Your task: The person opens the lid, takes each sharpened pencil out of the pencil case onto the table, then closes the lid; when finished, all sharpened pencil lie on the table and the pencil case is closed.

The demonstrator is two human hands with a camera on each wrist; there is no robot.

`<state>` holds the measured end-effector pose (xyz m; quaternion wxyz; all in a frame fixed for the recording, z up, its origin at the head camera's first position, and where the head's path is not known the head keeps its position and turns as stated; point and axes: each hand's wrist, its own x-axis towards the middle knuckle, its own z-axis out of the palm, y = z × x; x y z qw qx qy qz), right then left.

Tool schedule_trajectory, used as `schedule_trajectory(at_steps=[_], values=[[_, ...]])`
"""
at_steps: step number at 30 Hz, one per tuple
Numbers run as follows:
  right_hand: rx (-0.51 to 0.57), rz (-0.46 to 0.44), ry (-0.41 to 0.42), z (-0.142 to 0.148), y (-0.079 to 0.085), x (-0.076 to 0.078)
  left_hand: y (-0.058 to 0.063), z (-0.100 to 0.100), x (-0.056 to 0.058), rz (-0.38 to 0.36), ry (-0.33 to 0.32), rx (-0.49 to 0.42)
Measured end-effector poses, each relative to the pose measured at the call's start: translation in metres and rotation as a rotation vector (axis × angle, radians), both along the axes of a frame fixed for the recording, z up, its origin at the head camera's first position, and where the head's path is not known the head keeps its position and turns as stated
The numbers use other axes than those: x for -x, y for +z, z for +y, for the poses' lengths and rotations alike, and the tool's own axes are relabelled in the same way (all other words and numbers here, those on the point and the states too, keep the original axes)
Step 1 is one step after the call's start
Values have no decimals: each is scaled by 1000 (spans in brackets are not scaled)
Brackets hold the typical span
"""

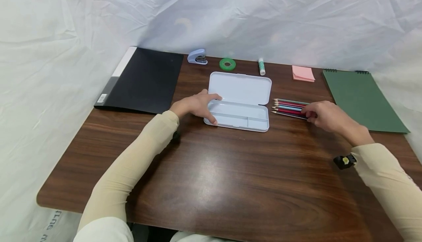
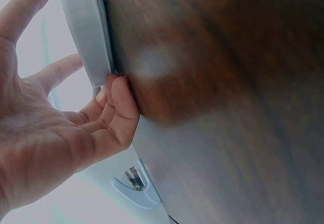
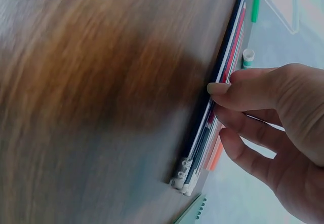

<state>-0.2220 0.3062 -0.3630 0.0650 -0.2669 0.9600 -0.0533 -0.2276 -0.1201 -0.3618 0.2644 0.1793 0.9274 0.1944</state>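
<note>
A white pencil case [image 1: 240, 88] lies open on the table, its lid tipped back and its divided tray [image 1: 230, 119] bare. My left hand [image 1: 199, 104] grips the case's left end, thumb at the front edge and a finger near the hinge. In the left wrist view, curled fingers [image 2: 124, 102] touch the case's end [image 2: 88, 31]. To the right of the case, several pencils [image 1: 286, 106] lie side by side, tips toward it. My right hand [image 1: 326, 115] is at their back ends, pinching a dark pencil [image 3: 228, 44] at the near side of the row.
Along the back stand a stapler [image 1: 197, 57], green tape [image 1: 227, 64], a glue stick [image 1: 262, 66] and pink sticky notes [image 1: 303, 73]. A black folder [image 1: 145, 81] lies at left, a green spiral pad [image 1: 362, 99] at right. White sheeting [image 1: 247, 18] hangs behind the table.
</note>
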Motion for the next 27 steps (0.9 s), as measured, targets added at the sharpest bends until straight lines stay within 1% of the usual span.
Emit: schedule_trajectory(at_steps=[6,18,27], values=[[-30,2,-19,3,0,2,0,0,0,-8,3,-3],[-49,28,-37,13,0,5,2,0,-1,-7,2,-5],[-61,22,-38,18,0,7,1,0,-1,-1,1,-4]])
